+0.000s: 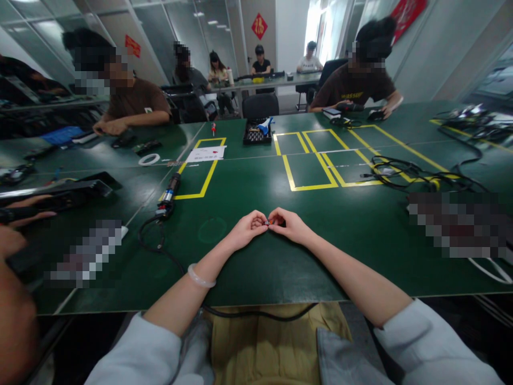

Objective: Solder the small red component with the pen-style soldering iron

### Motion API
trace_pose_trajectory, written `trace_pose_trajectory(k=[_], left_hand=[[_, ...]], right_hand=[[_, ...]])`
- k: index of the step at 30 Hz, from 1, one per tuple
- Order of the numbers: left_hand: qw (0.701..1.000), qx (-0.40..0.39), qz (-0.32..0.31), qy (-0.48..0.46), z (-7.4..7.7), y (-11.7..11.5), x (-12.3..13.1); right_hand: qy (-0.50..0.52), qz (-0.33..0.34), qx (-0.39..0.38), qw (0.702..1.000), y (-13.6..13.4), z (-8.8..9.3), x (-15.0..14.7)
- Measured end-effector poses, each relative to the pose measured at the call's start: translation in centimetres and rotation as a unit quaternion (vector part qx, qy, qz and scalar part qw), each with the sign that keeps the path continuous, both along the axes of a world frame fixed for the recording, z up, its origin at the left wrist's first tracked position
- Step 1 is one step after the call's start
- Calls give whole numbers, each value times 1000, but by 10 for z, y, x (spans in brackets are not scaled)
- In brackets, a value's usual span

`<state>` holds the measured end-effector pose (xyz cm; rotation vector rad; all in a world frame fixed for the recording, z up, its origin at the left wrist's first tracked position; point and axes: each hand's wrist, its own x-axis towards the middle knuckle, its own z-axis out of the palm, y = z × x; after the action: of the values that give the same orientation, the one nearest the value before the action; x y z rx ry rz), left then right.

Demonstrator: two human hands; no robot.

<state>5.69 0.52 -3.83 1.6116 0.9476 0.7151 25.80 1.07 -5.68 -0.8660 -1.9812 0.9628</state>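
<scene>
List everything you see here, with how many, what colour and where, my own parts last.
Small part: count unclear, silver and orange, between both hands' fingertips
Table: one, dark green, centre
Corded tool: one, black and silver, left
Tape outlines: several, yellow, tabletop
Paper: one, white, over a left outline
Ring: one, white, left of paper
Tray: one, black, far middle, holding a blue-and-white item
Cables: several, black, right
Chairs: several, black, beyond table
Wall decorations: three, red, background
Co-workers: at least seven, around tables
Pixelated patches: two, left and right tabletop, contents hidden
Bracelet: one, pale, left wrist
Sleeves: two, light grey-blue, bottom
Left hand, right hand: bare, centre
</scene>
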Motion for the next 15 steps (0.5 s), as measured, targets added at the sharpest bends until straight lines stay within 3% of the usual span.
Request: trace_pose_trajectory(k=[15], left_hand=[[1000,0,1,-4,-4,2,-1]], right_hand=[[-47,-20,45,998,0,1,0]])
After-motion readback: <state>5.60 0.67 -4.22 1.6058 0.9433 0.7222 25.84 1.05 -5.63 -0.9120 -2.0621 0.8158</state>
